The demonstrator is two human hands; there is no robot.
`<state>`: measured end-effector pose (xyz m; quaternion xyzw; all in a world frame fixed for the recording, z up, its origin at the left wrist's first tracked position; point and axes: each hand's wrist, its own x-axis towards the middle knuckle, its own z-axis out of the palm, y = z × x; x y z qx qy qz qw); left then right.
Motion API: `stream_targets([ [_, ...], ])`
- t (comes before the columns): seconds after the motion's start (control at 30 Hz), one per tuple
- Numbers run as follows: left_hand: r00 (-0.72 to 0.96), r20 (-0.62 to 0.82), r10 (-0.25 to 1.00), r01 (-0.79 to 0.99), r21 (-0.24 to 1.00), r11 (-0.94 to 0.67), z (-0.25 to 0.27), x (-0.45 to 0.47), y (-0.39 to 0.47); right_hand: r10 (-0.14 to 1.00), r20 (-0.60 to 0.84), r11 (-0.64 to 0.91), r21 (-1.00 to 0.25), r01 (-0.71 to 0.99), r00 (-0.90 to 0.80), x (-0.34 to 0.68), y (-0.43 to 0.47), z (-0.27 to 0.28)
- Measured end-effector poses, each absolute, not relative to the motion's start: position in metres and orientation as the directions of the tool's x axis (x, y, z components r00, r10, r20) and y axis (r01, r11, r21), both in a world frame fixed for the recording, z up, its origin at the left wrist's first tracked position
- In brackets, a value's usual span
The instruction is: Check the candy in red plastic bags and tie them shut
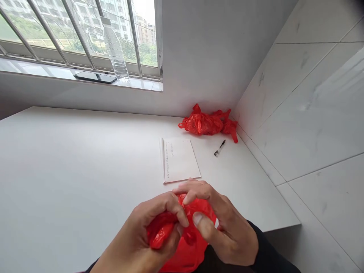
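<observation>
Low in the middle of the view, my left hand (155, 223) is closed around a thin red plastic bag (186, 254). A crumpled, shiny part of the bag sticks out of the fist, and the rest hangs down below. Close on the other side is my right hand (218, 223), with its fingers curved over the top of the bag and the thumb held apart from the index finger. Its fingertips reach the bag beside my left fingers. Part of the bag lies behind the right hand, where the lower fingers are partly hidden.
A booklet with printed text (182, 161) lies on the white table (85, 163). To its right is a black pen (220, 148). More crumpled red bags (204, 122) sit against the wall. The windowsill holds a water bottle (115, 49) and a dark phone (95, 77). A tiled wall (313, 113) bounds the right.
</observation>
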<state>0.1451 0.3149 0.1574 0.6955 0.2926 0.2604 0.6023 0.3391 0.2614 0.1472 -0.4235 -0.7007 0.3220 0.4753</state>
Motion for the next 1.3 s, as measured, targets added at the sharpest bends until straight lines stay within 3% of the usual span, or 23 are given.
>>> stream_targets([
  [0.17, 0.572, 0.357, 0.738, 0.223, 0.798, -0.559, 0.136, 0.142, 0.312, 0.982, 0.105, 0.149, -0.941, 0.305, -0.154, 0.338, 0.273, 0.140],
  [0.23, 0.524, 0.439, 0.730, 0.270, 0.727, -0.632, 0.130, 0.143, 0.308, 0.972, 0.084, 0.151, -0.937, 0.314, -0.218, 0.337, 0.278, 0.136],
  [0.33, 0.485, 0.538, 0.689, 0.313, 0.629, -0.712, 0.124, 0.144, 0.304, 0.929, 0.160, 0.269, -0.911, 0.311, -0.335, 0.336, 0.283, 0.131],
  [0.4, 0.451, 0.586, 0.673, 0.337, 0.586, -0.737, 0.120, 0.145, 0.305, 0.926, 0.165, 0.274, -0.913, 0.302, -0.340, 0.337, 0.284, 0.128],
  [0.57, 0.330, 0.714, 0.617, 0.334, 0.523, -0.784, 0.108, 0.142, 0.312, 0.952, 0.037, 0.095, -0.979, 0.179, -0.303, 0.344, 0.280, 0.121],
  [0.7, 0.356, 0.747, 0.562, 0.368, 0.441, -0.819, 0.103, 0.137, 0.310, 0.978, 0.079, 0.108, -0.984, 0.141, -0.195, 0.343, 0.278, 0.121],
  [0.87, 0.347, 0.808, 0.476, 0.434, 0.312, -0.845, 0.090, 0.115, 0.303, 0.981, 0.196, 0.183, -0.915, 0.359, -0.001, 0.366, 0.277, 0.110],
  [1.0, 0.454, 0.723, 0.521, 0.543, 0.239, -0.805, 0.072, 0.078, 0.302, 0.965, 0.078, -0.063, -0.859, 0.507, 0.252, 0.410, 0.272, 0.075],
  [1.07, 0.504, 0.632, 0.589, 0.583, 0.255, -0.772, 0.068, 0.065, 0.302, 0.954, 0.022, -0.134, -0.860, 0.492, 0.299, 0.422, 0.269, 0.060],
  [1.17, 0.446, 0.555, 0.702, 0.601, 0.395, -0.695, 0.071, 0.067, 0.297, 0.953, 0.049, -0.079, -0.913, 0.399, 0.301, 0.412, 0.266, 0.054],
  [1.3, 0.301, 0.663, 0.686, 0.505, 0.499, -0.704, 0.079, 0.104, 0.293, 0.951, 0.096, -0.012, -0.937, 0.348, 0.293, 0.372, 0.265, 0.069],
])
